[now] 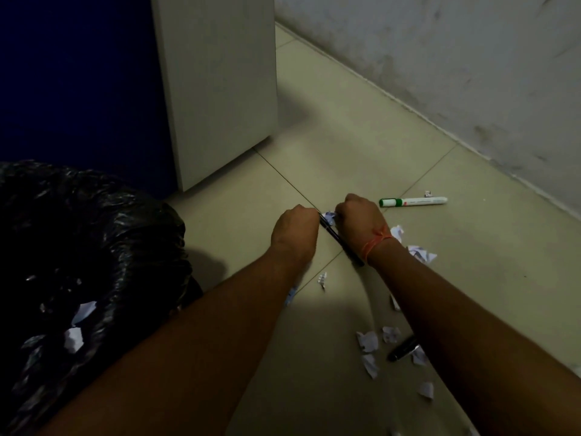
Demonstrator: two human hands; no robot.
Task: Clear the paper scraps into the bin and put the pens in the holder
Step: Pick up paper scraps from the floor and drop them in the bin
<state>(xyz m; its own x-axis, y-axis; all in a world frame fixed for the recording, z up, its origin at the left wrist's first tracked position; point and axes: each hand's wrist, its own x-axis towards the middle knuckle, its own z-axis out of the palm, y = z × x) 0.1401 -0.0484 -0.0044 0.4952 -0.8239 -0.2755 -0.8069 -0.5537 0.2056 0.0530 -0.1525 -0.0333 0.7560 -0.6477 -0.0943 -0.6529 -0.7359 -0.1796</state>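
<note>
Between curled fingers [306, 212] of left hand [295, 229] and right hand [361, 225]: black pen [341, 242], scrap [328, 217], grip unclear; few scraps sitting in bin [94, 247], most, green marker [413, 201] lying uncollected

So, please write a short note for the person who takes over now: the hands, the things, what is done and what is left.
Left hand: closed on the top end of a slim black pen, which slants down to the floor.
Right hand, orange thread at the wrist: closed over a crumpled white paper scrap.
Bin with black plastic liner, at left: some scraps already inside.
Left: white marker with green cap beyond the right hand, short black pen partly under the right forearm, many torn paper scraps on the tiles. No pen holder in view.
</note>
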